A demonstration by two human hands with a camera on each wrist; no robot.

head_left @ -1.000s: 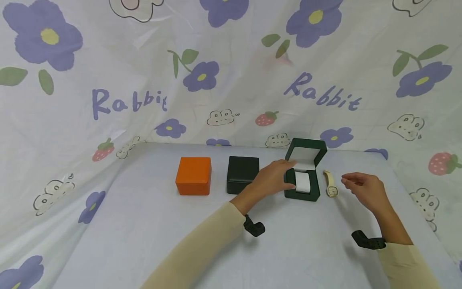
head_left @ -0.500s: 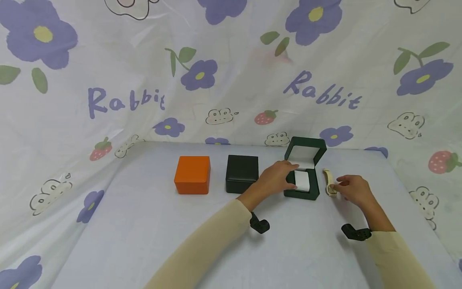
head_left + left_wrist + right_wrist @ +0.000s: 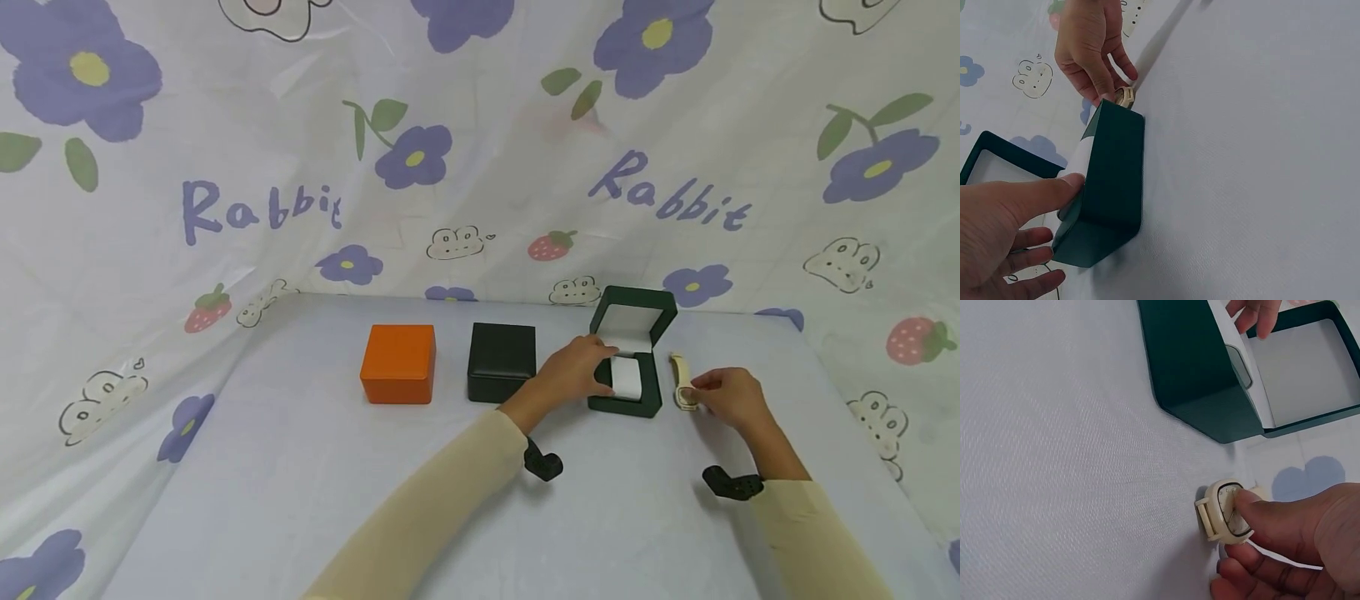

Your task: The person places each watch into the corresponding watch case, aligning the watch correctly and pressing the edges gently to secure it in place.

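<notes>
A cream wristwatch point(image 3: 681, 372) lies on the white cloth, to the right of an open green watch box point(image 3: 653, 392). My right hand point(image 3: 733, 395) pinches the watch; in the right wrist view the thumb lies over its dial point(image 3: 1226, 503), with fingers curled under the far side. The box's lid stands raised, and a white cushion point(image 3: 627, 378) sits inside. My left hand point(image 3: 572, 372) is at the box's left side. In the left wrist view its thumb reaches over the green box point(image 3: 1115, 169) by the cushion, the other fingers spread and fairly straight.
A black box point(image 3: 501, 357) and, farther left, an orange box point(image 3: 398, 363) stand with lids down along the back of the cloth-covered table point(image 3: 300, 483). Behind them hangs a printed fabric sheet point(image 3: 480, 183). Each wrist wears a black camera mount point(image 3: 731, 485).
My right hand has moved left and down to the watch and now pinches its case. The left hand has barely moved beside the green box.
</notes>
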